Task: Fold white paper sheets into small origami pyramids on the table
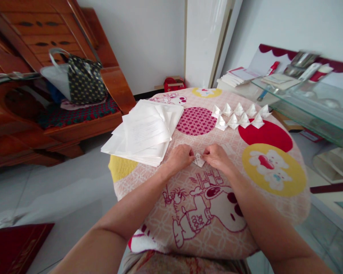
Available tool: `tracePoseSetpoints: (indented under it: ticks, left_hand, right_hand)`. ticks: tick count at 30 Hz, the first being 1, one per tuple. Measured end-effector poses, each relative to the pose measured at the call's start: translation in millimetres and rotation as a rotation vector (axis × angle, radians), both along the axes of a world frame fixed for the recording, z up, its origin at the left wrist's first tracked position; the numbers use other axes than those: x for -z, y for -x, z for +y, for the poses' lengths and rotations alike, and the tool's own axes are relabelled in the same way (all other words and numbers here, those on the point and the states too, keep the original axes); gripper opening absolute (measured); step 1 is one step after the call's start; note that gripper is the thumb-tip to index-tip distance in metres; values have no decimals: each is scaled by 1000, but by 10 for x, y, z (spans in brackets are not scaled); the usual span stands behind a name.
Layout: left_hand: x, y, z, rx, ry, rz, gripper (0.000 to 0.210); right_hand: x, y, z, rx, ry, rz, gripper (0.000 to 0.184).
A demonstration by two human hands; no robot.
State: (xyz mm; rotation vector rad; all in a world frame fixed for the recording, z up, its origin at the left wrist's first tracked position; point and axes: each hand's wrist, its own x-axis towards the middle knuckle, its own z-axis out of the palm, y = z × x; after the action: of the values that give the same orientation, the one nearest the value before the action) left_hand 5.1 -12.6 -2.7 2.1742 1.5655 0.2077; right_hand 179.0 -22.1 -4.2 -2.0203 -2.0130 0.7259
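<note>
A small folded piece of white paper (pixel 199 161) with printing on it lies low over the middle of the patterned tablecloth (pixel 148 198). My left hand (pixel 183 156) pinches its left side, fingers closed. On its right side my right hand (pixel 216 156) pinches too, with fingers closed. Beyond my right hand stand several small folded paper pieces (pixel 232 121) with pointed tips, set in two rows. To the left of my left hand sits a loose stack of white paper sheets (pixel 145 133), some with faint writing.
At the right, a glass shelf (pixel 302 110) with several items comes close to the table edge. A wooden bench (pixel 83 131) at the left bears a dark patterned bag (pixel 86 80). A red object (pixel 174 84) is on the floor behind the table.
</note>
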Motion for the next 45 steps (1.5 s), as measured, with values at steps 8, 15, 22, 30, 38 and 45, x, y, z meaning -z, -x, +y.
tracePoseSetpoints:
  ticks: [8,15,22,30,38,45]
  left_hand:
    - [18,-44,101,-72,85,-126,16]
    - [105,-5,116,-82,110,-291,18]
    - [138,61,147,-71,196,-636,22]
    - [58,107,130,-33,253,-894,27]
    - [118,122,163,-28,301,-1012,32]
    - [110,116,153,-6,346,-1048,31]
  right_hand:
    - [7,-6,-14,-3,-9,11,15]
    - [58,-86,-63,37,-1,255,7]
    - [113,-279,-96,-11,85,687,21]
    - [42,-264,-140,24,10,1035,36]
    - [19,-237,-144,-4,-32,1072,36]
    - [22,-202,-155,5,-21,1085,31]
